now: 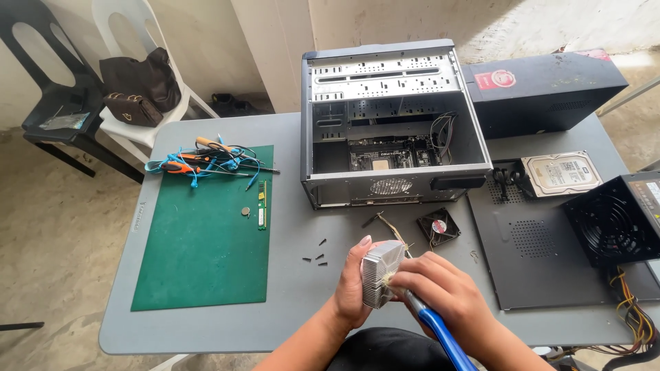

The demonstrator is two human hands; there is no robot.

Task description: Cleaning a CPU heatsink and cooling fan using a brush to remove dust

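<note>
I see bare concrete floor (48, 227), pale wall (275, 41), grey table (302, 295), black chair (51, 89), white chair (148, 75), daylight.

Finned silver heatsink (381, 273) held upright above the grey table's near edge, blue-handled brush (433, 323) against it

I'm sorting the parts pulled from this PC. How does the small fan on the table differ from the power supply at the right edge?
The small fan is a flat, loose square frame with a red hub label; the power supply is a much bigger black box with its fan behind a wire grille. The small fan lies on the bare grey table; the power supply sits on the dark side panel, trailing coloured wires. Both are black.
</note>
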